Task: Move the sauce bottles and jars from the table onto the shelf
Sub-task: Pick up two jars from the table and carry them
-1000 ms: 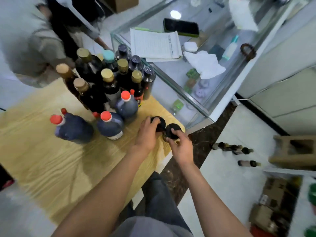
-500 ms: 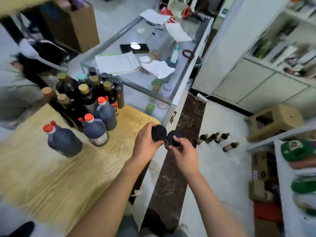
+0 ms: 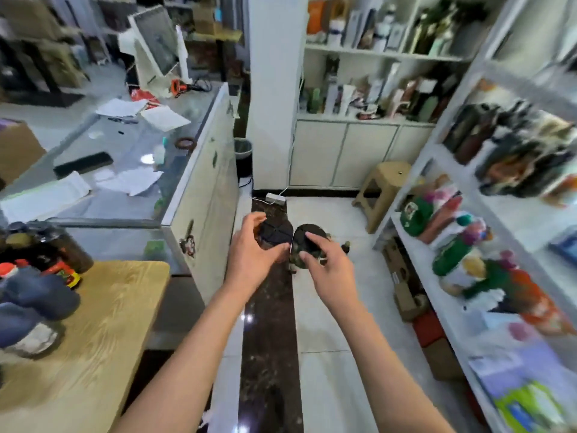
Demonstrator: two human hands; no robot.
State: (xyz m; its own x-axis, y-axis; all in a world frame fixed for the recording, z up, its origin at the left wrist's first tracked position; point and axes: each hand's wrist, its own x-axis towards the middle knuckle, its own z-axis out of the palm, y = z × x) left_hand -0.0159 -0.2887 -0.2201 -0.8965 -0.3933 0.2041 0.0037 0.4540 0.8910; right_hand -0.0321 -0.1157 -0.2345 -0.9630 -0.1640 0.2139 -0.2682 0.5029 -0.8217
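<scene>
Above the tiled floor (image 3: 327, 307), seen from the head camera, two bare forearms reach forward side by side; the left hand (image 3: 253, 260) curls its fingers and thumb round a dark-lidded jar (image 3: 274, 234), gripping it from above and behind; the right hand (image 3: 324, 260) clasps a second dark-lidded jar (image 3: 304, 240) in the same way, one finger lying across its lid; the two jars are just beside each other, their lids nearly touching, both carried clear of any surface over a dark stone strip (image 3: 268, 339) in the floor. At the left edge stands the wooden counter (image 3: 103, 332), with the remaining sauce bottles (image 3: 37, 276) crowded at its far left corner, blurred, red caps and dark bodies only just told apart; behind it runs a glass display case (image 3: 125, 170) strewn with papers. To the right rises the white shelf (image 3: 437, 307), its tiers holding blurred colourful packets and bottles; a tan plastic stool (image 3: 384, 189) stands near its far end.
</scene>
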